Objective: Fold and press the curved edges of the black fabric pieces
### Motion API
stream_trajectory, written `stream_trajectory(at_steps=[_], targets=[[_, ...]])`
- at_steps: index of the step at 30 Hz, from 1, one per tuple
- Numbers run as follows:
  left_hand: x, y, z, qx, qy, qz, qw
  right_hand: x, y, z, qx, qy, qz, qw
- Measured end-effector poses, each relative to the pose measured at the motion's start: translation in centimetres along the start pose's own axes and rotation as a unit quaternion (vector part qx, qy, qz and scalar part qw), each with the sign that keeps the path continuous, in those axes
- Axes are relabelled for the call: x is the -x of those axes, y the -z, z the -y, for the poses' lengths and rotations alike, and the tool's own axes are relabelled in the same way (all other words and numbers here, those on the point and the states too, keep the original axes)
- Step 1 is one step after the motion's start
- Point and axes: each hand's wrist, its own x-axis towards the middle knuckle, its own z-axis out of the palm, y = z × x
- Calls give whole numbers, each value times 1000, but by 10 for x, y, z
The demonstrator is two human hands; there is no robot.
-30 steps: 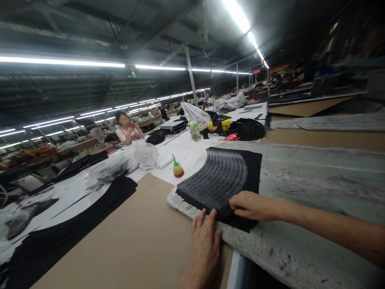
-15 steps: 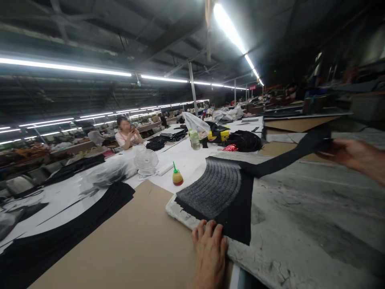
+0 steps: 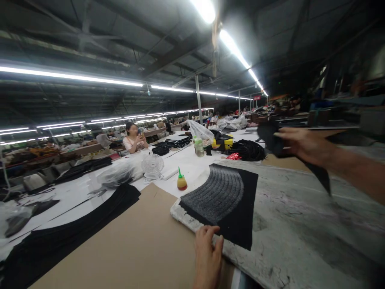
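Note:
A stack of black fabric pieces [image 3: 215, 196] lies on a worn grey board [image 3: 288, 224], its edges fanned out in curved, fuzzy grey rows. My left hand [image 3: 207, 255] rests at the board's near edge, thumb and forefinger apart, beside the stack's lower corner; nothing shows in it. Raised over the board's far right side, my right hand [image 3: 296, 142] is closed on a black fabric strip [image 3: 317, 174]. One part of the strip is bunched in front of the fingers, and a pointed end hangs below the wrist.
Brown cardboard [image 3: 144, 241] covers the near left, beside a long pile of black curved pieces [image 3: 75, 224]. Behind the board stand an oil bottle [image 3: 181, 182], a white fan [image 3: 152, 165], clear bottles [image 3: 199, 147] and a yellow-black box [image 3: 222, 142]. A person [image 3: 134, 138] sits across the table.
My right hand has moved left and lifted the black strip off the fabric stack. My left hand's fingers have shifted slightly at the board edge. The view has tilted upward a little.

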Motion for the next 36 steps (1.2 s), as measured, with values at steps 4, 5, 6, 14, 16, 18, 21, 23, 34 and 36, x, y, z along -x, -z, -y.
stream_trajectory(at_steps=[4,5,6,14,16,18,21,23,34,36], targets=[[17,30,-21,242,78,7,967,88,-104,-8,19,-11,222,975],[26,40,-25,317,120,-1,941,114,-128,-9,28,-8,258,966],[36,50,-29,376,160,-15,913,140,-151,-9,36,0,281,959],[151,134,-29,371,270,-162,874,305,-275,27,105,150,468,865],[183,151,-16,341,287,-213,869,337,-296,40,73,182,515,834],[216,166,0,328,302,-271,853,366,-312,51,37,212,562,799],[266,186,22,339,310,-365,810,397,-324,60,-50,258,625,735],[293,197,26,344,311,-390,796,405,-327,62,-109,264,644,710],[284,275,-30,152,296,-395,856,373,-321,76,-104,122,642,750],[272,287,-37,121,287,-397,863,373,-317,72,-79,92,645,755]])
